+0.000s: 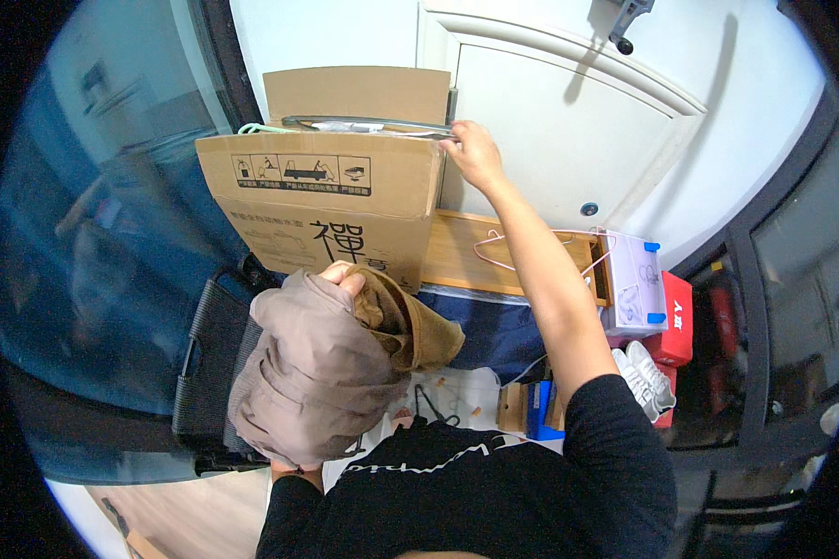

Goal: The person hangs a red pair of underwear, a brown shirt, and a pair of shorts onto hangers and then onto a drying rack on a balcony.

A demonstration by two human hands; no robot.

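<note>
My left hand (342, 277) grips a bundle of cloth: a taupe garment (314, 384) drapes down over my forearm, and a brown cloth piece (426, 335) with a stiff-looking edge sticks out to the right. The bundle hides most of that hand. Farther off, my right hand (474, 154) reaches to the top right corner of a tall cardboard box (321, 209). Its fingers pinch the right end of a dark grey, hanger-like bar (391, 126) lying across the box's open top. White material (346, 128) and a pale green hanger (259, 128) show beside the bar.
Right of the box, a pink hanger (496, 241) lies on a wooden board (461, 258). Beyond are a translucent plastic bin (633, 279), red boxes (675, 314) and white sneakers (643, 377). A black woven chair (210, 363) stands left, beside dark glass (126, 279).
</note>
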